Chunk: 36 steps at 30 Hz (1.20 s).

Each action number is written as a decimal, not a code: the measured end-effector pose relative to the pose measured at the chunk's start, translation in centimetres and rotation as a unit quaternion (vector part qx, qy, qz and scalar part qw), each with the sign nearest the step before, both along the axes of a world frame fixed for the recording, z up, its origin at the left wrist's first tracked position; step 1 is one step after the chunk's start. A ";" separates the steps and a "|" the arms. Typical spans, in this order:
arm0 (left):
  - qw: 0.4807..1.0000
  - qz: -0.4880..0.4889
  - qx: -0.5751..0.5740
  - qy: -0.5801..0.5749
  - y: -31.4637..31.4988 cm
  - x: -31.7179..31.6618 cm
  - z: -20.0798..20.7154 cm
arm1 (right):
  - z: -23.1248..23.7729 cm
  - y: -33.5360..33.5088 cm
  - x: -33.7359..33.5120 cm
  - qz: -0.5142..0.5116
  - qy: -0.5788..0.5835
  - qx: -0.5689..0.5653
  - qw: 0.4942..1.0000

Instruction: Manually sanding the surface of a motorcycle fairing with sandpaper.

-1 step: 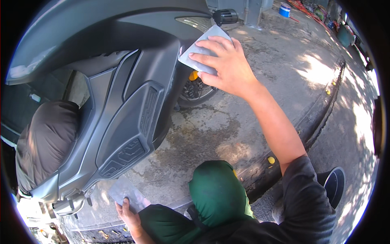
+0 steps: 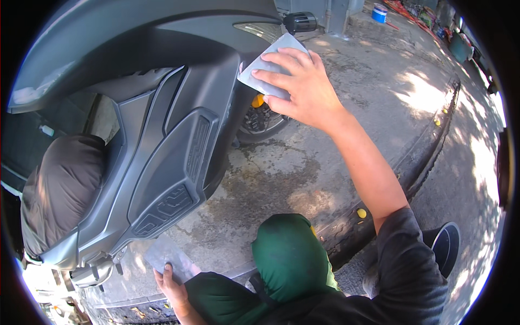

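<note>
My right hand [image 2: 303, 86] holds a thin, stiff grey sheet [image 2: 265, 69], fingers spread over its face, against the front side of a dark grey scooter [image 2: 146, 130]. The sheet sits just below the clear lamp lens [image 2: 259, 30]; a small pinkish spot shows at its left edge. Low in the picture, my left hand [image 2: 172, 284] grips a second thin grey sheet [image 2: 167, 254], thumb on top. A pinkish smear lies on that sheet near my knee. Most of the left fingers are hidden beneath it.
A dark cover [image 2: 67, 184] drapes the scooter's seat. Beside my right arm stands a black bucket [image 2: 447, 249]. A blue-and-white can [image 2: 379, 13] and red cords [image 2: 414, 20] lie far right. A groove [image 2: 433, 157] crosses the concrete; my green-clad knee [image 2: 290, 252] is close to the scooter.
</note>
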<state>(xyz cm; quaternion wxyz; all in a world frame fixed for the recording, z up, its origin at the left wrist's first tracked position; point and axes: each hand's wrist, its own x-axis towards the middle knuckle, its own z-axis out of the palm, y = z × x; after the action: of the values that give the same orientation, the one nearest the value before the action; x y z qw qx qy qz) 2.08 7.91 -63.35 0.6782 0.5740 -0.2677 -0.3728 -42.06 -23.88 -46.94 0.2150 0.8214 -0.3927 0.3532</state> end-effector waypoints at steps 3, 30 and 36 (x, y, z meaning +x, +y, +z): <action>1.000 0.013 0.016 -0.003 -0.5 -1.1 0.8 | 0.2 -0.2 0.1 0.013 -0.023 -0.007 1.000; 1.000 0.004 0.018 0.009 -0.4 -0.5 0.3 | -2.6 -0.9 2.6 0.056 -0.138 -0.020 0.989; 1.000 -0.009 0.007 0.006 -0.2 -0.3 0.4 | -4.8 0.1 2.5 0.011 -0.144 -0.009 0.989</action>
<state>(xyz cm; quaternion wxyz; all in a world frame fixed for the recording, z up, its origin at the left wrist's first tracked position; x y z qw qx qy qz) 1.79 7.71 -62.94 0.6725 0.5741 -0.2663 -0.3837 -39.55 -23.79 -51.79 0.1599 0.7645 -0.4070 0.4737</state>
